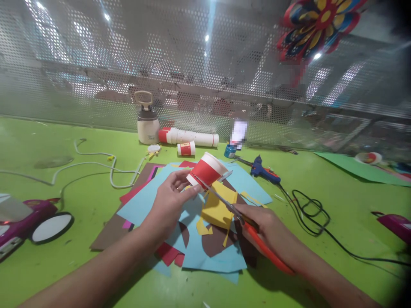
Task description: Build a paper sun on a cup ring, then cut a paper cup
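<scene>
A red and white paper cup (207, 170) lies tilted in the grip of my left hand (175, 192), which is closed round its base end. My right hand (261, 220) is wrapped round the orange handles of a pair of scissors (221, 197). Their blades are spread at the cup, one across its red side and the other reaching toward the rim. Whether they have cut into it I cannot tell. Below both hands lie yellow paper pieces (218, 207) on light blue sheets (221, 259), with brown sheets (111, 231) underneath.
A blue glue gun (263, 170) with a looping black cord (321, 218) lies to the right. At the back are a spray bottle (148, 128), a stack of cups (192, 137), a small red cup (186, 149) and a blue jar (230, 150). A white cable (112, 171) runs left.
</scene>
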Motion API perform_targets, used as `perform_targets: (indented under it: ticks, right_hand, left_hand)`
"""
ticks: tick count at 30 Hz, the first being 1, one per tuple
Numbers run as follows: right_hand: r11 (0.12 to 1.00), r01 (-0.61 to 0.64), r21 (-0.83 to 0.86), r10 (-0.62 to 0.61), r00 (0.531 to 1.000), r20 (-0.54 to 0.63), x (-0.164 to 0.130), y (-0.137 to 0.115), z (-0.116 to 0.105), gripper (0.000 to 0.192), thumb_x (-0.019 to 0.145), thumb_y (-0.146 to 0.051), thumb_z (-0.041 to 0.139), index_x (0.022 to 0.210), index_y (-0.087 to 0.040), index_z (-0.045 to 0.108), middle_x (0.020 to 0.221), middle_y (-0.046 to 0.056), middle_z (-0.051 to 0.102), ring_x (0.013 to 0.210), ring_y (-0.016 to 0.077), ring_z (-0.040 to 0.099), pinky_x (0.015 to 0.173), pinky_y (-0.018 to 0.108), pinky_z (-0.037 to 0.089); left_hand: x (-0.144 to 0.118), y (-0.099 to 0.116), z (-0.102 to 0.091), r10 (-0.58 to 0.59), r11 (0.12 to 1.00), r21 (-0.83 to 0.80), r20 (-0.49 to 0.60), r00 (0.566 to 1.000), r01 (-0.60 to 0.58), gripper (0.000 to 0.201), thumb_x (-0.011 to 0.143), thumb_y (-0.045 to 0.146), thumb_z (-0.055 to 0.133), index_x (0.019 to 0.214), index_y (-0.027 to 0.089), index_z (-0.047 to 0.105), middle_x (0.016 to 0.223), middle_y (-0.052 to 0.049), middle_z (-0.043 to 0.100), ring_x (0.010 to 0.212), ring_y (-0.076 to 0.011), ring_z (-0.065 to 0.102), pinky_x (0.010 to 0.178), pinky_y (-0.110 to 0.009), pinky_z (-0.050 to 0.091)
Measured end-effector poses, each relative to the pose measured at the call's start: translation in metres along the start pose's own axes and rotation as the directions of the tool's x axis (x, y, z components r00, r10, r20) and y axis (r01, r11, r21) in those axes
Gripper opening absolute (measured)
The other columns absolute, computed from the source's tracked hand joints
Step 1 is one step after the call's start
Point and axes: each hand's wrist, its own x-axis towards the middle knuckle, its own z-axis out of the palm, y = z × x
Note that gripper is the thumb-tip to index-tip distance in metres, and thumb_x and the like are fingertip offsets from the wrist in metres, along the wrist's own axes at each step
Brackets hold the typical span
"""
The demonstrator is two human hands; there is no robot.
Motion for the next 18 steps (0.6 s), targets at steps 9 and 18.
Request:
perform_targets:
  ticks: [9,18]
  right_hand:
    - [0.999,0.001,0.036,-0.001,1.0,-0.009,0.003,0.012,0.005,0.028,0.086,-0.009,0.05,0.107,-0.022,0.063,0.104,0.001,0.069,0.092,0.0196,0.063,0.08,0.027,0.047]
    - [1.0,0.003,-0.014,-0.003,1.0,-0.015,0.002,0.008,0.003,0.019,0.085,-0.01,0.051,0.095,-0.02,0.065,0.093,0.004,0.069,0.09,0.0222,0.064,0.08,0.03,0.047]
  left_hand:
    - [0.002,-0.001,-0.002,-0.025,0.999,-0.032,0.036,0.999,0.026,0.039,0.068,0.027,0.079,0.102,0.015,0.063,0.105,-0.011,0.068,0.092,-0.0232,0.066,0.082,-0.037,0.051]
    - [-0.001,0.002,0.002,-0.032,0.999,0.041,0.063,0.997,0.03,0.04,0.069,0.025,0.078,0.104,0.017,0.06,0.105,-0.009,0.068,0.089,-0.0206,0.067,0.082,-0.035,0.05]
